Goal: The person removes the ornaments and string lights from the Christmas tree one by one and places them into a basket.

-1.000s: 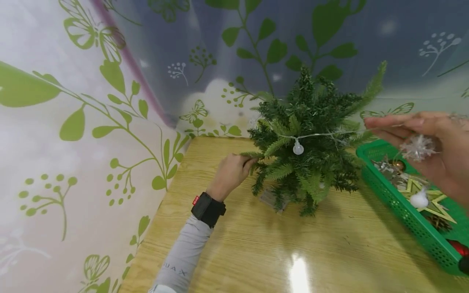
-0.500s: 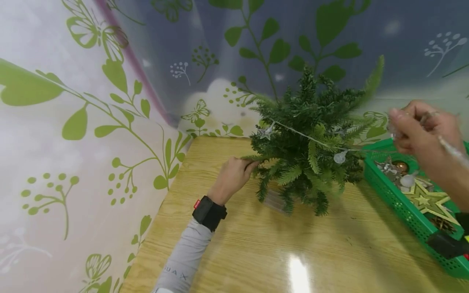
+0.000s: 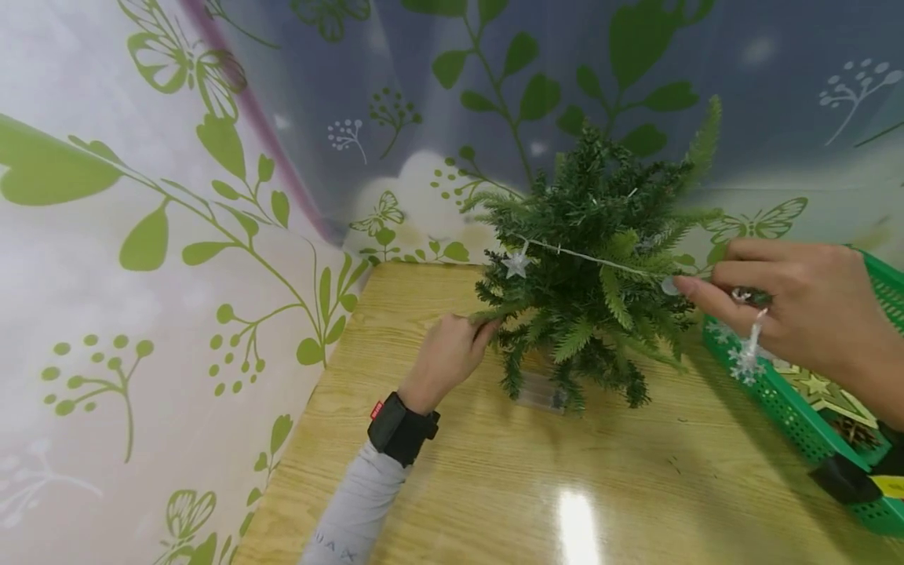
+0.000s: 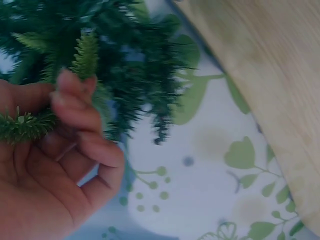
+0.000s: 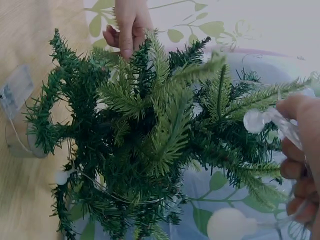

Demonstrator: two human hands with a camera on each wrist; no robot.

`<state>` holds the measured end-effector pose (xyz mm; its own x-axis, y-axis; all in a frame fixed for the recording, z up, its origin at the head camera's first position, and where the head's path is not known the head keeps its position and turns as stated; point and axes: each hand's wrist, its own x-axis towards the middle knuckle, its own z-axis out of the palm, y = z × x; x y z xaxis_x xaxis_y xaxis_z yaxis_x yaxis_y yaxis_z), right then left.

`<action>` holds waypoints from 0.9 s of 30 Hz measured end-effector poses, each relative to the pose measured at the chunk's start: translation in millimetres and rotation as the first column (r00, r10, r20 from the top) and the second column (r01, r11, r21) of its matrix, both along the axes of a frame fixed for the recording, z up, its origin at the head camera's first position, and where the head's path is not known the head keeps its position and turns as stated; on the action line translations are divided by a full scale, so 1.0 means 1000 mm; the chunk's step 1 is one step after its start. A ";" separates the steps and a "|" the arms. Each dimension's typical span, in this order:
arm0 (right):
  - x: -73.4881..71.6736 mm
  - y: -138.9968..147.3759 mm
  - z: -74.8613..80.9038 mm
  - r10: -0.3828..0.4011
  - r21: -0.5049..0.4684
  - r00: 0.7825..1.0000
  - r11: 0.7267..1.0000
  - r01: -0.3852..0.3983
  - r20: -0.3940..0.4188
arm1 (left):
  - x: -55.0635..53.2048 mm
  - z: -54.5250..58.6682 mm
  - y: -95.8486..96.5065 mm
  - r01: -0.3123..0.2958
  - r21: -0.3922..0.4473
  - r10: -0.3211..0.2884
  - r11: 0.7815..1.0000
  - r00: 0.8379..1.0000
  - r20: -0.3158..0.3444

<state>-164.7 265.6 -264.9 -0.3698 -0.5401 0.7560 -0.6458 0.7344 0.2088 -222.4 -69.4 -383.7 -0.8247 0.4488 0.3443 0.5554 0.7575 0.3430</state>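
A small artificial Christmas tree (image 3: pixel 593 275) stands on the table. My left hand (image 3: pixel 441 361) pinches the tip of a low branch on its left side; the left wrist view shows this green branch (image 4: pixel 25 127) between thumb and fingers. My right hand (image 3: pixel 812 310), right of the tree, grips a string of lights (image 3: pixel 600 259) that runs taut across the front branches. A clear star light (image 3: pixel 518 264) hangs from it at the left. By the right thumb is a round bulb (image 5: pixel 255 121), and a snowflake light (image 3: pixel 749 362) dangles below the hand.
A green perforated basket (image 3: pixel 784 416) at the right holds a gold star (image 3: pixel 815 384), a pine cone (image 3: pixel 854 431) and other ornaments, partly behind my right arm. A clear box (image 3: pixel 542 392) sits at the tree's foot. Patterned fabric (image 3: pixel 395 94) stands behind the table.
My right hand has gone from a loose palm under the wire to curled fingers close to the tree. The string now slopes down rightward, its star showing in front. The left hand keeps its branch.
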 end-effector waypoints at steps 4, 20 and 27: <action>0.002 -0.002 0.002 -0.091 -0.052 0.995 0.995 0.088 -0.051 | 0.009 0.006 0.002 -0.024 0.066 0.020 0.998 0.998 0.058; 0.005 0.014 -0.003 0.418 -0.596 0.565 0.785 0.170 0.711 | 0.034 0.056 -0.020 -0.148 0.247 0.177 0.958 0.979 -0.101; -0.001 0.035 -0.014 0.458 -0.678 0.618 0.715 0.171 0.639 | 0.017 0.038 -0.006 -0.079 0.189 0.077 0.979 0.997 0.019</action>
